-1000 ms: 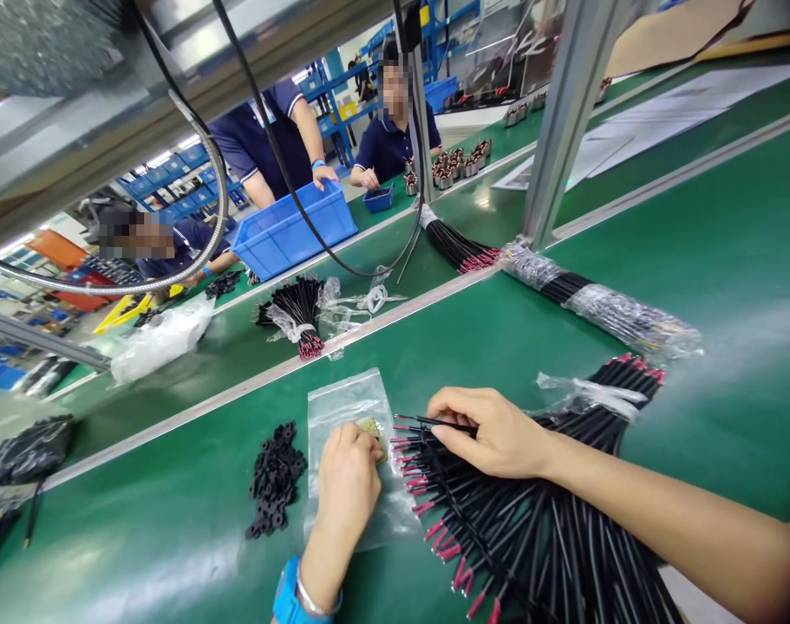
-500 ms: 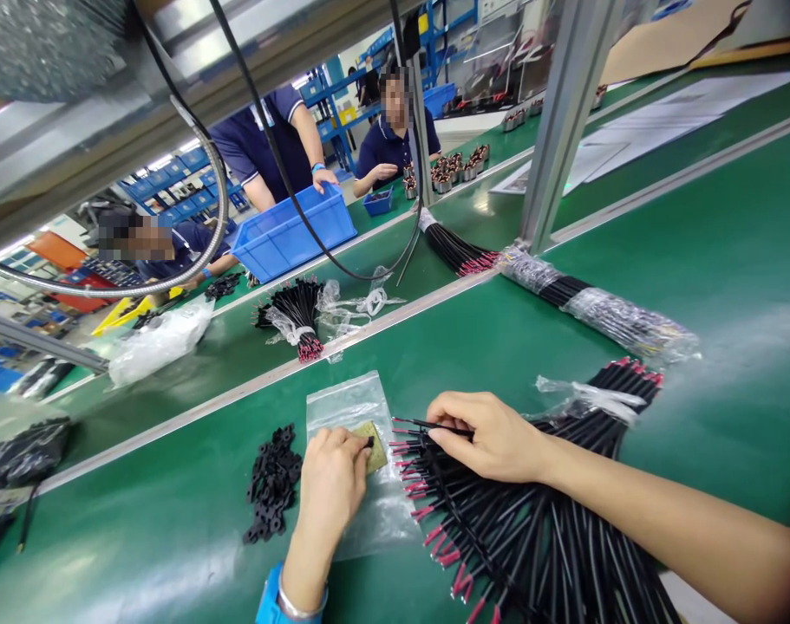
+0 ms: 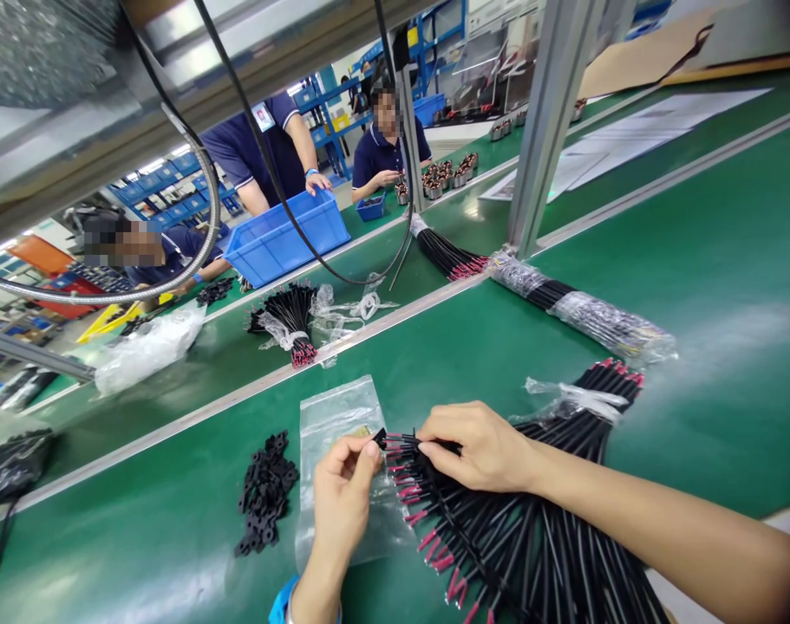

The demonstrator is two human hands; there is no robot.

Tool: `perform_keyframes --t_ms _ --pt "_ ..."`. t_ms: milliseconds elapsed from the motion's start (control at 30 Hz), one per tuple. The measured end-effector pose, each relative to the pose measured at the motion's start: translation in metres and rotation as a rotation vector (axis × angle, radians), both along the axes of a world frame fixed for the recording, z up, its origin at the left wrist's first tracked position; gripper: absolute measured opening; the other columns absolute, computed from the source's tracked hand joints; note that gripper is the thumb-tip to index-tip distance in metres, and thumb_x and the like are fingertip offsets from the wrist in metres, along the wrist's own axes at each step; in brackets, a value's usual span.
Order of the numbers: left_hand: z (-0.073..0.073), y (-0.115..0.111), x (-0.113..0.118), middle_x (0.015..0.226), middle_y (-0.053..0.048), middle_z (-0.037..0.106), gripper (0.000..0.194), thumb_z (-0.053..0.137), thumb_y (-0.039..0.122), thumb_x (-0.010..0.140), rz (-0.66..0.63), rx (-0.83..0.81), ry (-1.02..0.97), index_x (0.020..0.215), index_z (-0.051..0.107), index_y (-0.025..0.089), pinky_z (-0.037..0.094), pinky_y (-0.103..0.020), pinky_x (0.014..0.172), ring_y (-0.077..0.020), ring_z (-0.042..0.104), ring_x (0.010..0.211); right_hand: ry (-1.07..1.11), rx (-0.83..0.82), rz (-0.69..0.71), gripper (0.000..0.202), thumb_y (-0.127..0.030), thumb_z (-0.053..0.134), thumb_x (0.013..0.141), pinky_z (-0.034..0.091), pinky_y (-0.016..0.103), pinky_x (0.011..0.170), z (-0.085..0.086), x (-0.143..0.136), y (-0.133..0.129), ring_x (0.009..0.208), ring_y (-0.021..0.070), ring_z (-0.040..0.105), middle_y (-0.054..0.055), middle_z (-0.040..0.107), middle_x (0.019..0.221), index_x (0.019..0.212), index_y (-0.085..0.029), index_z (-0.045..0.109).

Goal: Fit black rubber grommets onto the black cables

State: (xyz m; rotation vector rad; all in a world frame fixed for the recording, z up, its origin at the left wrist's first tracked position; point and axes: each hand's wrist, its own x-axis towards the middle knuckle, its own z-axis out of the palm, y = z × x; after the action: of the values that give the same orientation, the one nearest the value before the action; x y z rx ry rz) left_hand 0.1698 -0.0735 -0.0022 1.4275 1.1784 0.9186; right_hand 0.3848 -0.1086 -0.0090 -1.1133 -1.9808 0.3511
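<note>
Between the thumb and index finger of my left hand (image 3: 343, 485) is a small black rubber piece (image 3: 380, 438). My right hand (image 3: 482, 446) pinches a black cable (image 3: 450, 446) near its stripped end, which points at the rubber piece. Whether the wire tips are inside the piece I cannot tell. Below my right hand a large bundle of black cables (image 3: 538, 546) fans out, its ends red. A clear plastic bag (image 3: 339, 403) lies flat under my left hand, and a yellowish pad (image 3: 363, 432) on it is mostly hidden. Left of the bag is a pile of black rubber pieces (image 3: 266, 494).
A wrapped cable bundle (image 3: 583, 308) lies at the back right. Beyond the metal strip (image 3: 238, 387) sits another tied bundle (image 3: 287, 316). A metal post (image 3: 541, 130) rises behind, and a black hanging cable (image 3: 284, 182) loops down. Co-workers sit and stand across the bench near a blue bin (image 3: 290, 238).
My left hand has lifted off the yellowish pad and moved right, bringing the rubber piece up to the cable end. My right hand stays on the cable. The view has shifted slightly.
</note>
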Motion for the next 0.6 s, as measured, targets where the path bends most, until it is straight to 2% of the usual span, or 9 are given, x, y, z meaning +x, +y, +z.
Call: perform_keyframes --t_ms 133,267,367,467,533,600 --pt "0.004 -0.004 0.005 0.104 -0.011 0.069 0.027 0.067 0.041 0.078 0.026 -0.001 -0.053 0.071 0.063 0.015 0.056 -0.031 0.073 -0.0181 0.067 0.079 -0.021 0.041 -0.01 0.019 -0.02 0.048 0.087 0.038 0.024 0.055 -0.001 -0.002 0.0 0.056 0.0125 0.052 0.002 0.06 0.064 0.079 -0.017 0.065" --pt "0.002 -0.008 0.007 0.107 -0.013 0.069 0.025 0.065 0.038 0.081 -0.002 0.015 -0.063 0.072 0.059 0.016 0.055 -0.034 0.081 -0.0211 0.067 0.092 -0.033 0.088 -0.006 0.02 -0.019 0.047 0.086 0.037 0.024 0.052 0.002 -0.003 -0.001 0.053 0.0124 0.05 0.001 0.058 0.061 0.077 -0.017 0.065" --pt "0.0 -0.011 0.008 0.107 -0.014 0.069 0.023 0.071 0.032 0.075 -0.066 0.012 -0.086 0.07 0.057 0.016 0.053 -0.034 0.086 -0.023 0.066 0.1 -0.031 0.106 -0.008 0.019 -0.019 0.048 0.085 0.038 0.024 0.052 0.005 -0.003 -0.001 0.052 0.0126 0.05 0.001 0.059 0.06 0.078 -0.017 0.065" --pt "0.0 -0.012 0.011 0.104 -0.012 0.069 0.025 0.077 0.026 0.069 -0.092 -0.07 -0.153 0.079 0.056 0.017 0.055 -0.032 0.079 -0.0203 0.068 0.09 -0.017 0.13 0.002 0.016 -0.02 0.05 0.083 0.039 0.024 0.052 0.005 -0.003 -0.002 0.053 0.0126 0.051 0.001 0.059 0.061 0.081 -0.017 0.065" --pt "0.001 -0.011 0.015 0.101 -0.008 0.069 0.035 0.079 0.022 0.065 -0.079 -0.132 -0.192 0.09 0.055 0.019 0.055 -0.029 0.072 -0.0163 0.068 0.079 -0.005 0.145 0.008 0.014 -0.02 0.051 0.082 0.04 0.025 0.053 0.004 -0.002 -0.002 0.054 0.0129 0.051 0.001 0.061 0.064 0.084 -0.017 0.064" --pt "0.001 -0.009 0.018 0.092 -0.004 0.066 0.033 0.079 0.022 0.064 -0.086 -0.119 -0.176 0.088 0.058 0.018 0.054 -0.026 0.067 -0.0144 0.066 0.073 0.01 0.16 0.002 0.012 -0.02 0.052 0.082 0.041 0.025 0.054 0.003 -0.001 -0.002 0.055 0.0132 0.052 0.002 0.062 0.066 0.085 -0.016 0.063"
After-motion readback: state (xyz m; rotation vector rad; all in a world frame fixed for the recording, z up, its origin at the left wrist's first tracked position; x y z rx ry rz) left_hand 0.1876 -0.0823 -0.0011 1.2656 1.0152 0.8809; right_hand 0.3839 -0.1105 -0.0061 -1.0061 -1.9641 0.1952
